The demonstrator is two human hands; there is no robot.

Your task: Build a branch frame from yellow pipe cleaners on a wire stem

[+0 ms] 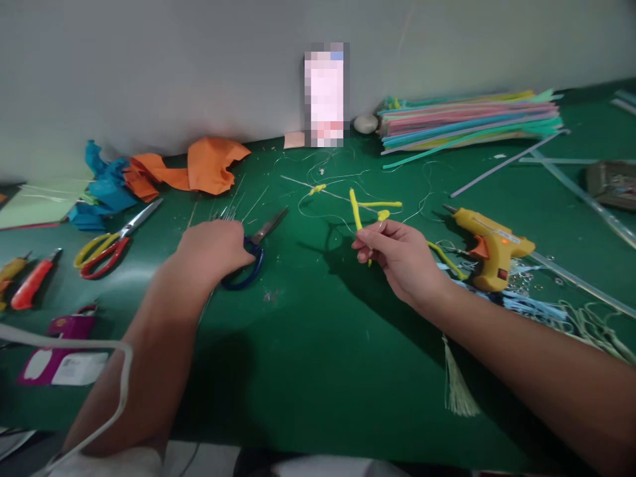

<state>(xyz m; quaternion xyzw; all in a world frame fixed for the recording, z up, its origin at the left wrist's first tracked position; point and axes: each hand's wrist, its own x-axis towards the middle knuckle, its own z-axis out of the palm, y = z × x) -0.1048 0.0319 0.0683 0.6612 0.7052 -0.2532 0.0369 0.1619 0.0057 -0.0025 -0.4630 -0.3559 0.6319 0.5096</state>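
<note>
My right hand pinches a bent yellow pipe cleaner between thumb and fingers, above the green table. A second yellow length sticks out sideways from it, and a small yellow coil sits just over my thumb. Thin clear thread trails from there across the table, near a small yellow knot. My left hand is closed at the blue-handled scissors, its thumb on a handle loop. The blades lie partly open, pointing away, and most left fingertips are hidden beneath the hand.
A yellow glue gun lies right, near blue cords and tassels. Behind it is a pipe cleaner bundle. A blurred phone leans on the wall. At left are red-and-yellow scissors, crumpled orange paper and a red cutter.
</note>
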